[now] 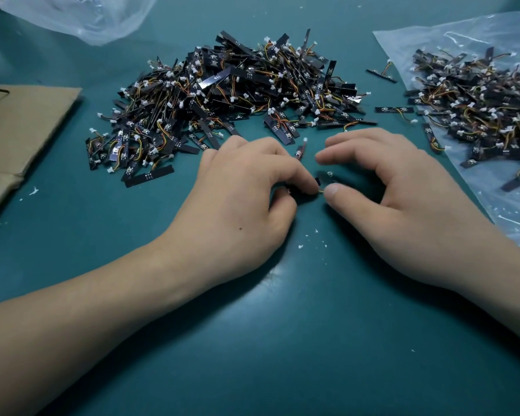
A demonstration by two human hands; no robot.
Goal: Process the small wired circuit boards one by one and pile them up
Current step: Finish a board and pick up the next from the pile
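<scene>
Your left hand [240, 202] pinches a board [319, 181] between curled thumb and forefinger; your right hand [403, 199] arches loosely, gripping nothing, thumb tip touching its wire. Just beyond both hands lies the pile [228, 94] on the tabletop [282, 340]; right of them, more boards [478, 109] on a bag [511, 211]

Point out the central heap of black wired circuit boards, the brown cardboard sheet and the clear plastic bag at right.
Central heap of black wired circuit boards [222, 91]: head view, heap's middle.
Brown cardboard sheet [27, 124]: head view, bare face.
Clear plastic bag [505, 217]: head view, bare near corner.
</scene>
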